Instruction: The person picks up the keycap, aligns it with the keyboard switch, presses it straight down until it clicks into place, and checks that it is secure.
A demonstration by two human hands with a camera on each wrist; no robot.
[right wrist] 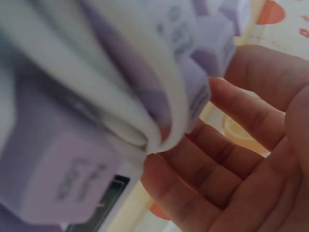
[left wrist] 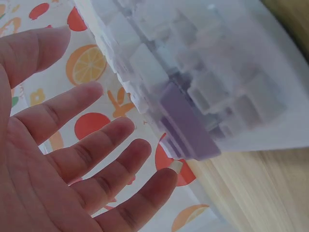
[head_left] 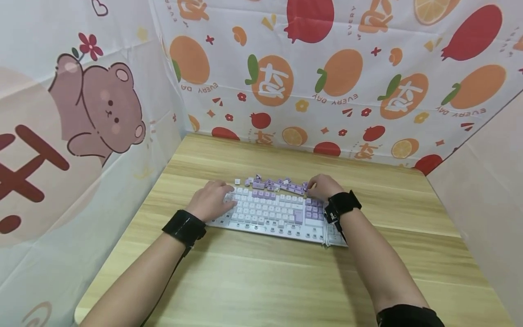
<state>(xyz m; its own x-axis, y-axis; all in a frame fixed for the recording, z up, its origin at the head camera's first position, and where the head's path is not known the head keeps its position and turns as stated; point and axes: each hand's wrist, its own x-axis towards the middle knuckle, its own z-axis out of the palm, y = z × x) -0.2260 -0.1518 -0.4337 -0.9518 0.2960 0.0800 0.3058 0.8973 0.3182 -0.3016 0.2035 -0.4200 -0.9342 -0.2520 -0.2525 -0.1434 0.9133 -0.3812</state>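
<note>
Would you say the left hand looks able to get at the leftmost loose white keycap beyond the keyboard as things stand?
Probably yes: the left hand looks empty and is close to the white keycap, with nothing visibly between them.

My keyboard [head_left: 265, 211] is white with lilac keys [head_left: 263, 195], my wristbands [head_left: 185, 228] black; the table [head_left: 265, 281] is yellowish wood grain, the back cloth [head_left: 304, 86] white, printed with orange and red fruit.

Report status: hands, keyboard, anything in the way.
Left hand at left end of keyboard, fingers spread. Right hand at loose keycaps, grip unclear. Keyboard's front row partly bare; white cable across its right end.
</note>
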